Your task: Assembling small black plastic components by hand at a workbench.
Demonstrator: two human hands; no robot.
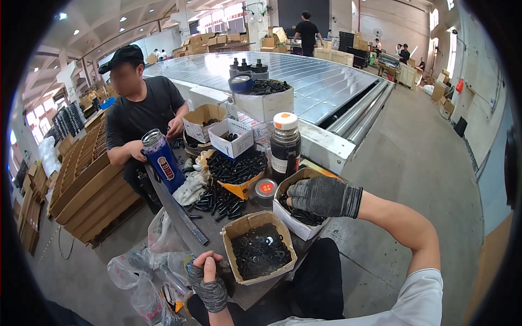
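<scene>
Left hand (209,283) half-curled left of the washer box (252,222), right hand (325,196) bent into a carton (293,224) beyond it, grips unclear; its knock could topple the flask (285,148).

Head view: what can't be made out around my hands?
All in the head view:
What your right hand touches in the white box: hidden by that hand.
Whether your left hand holds anything: hidden by the hand itself.
Black parts between the hands: too small to identify.
</scene>
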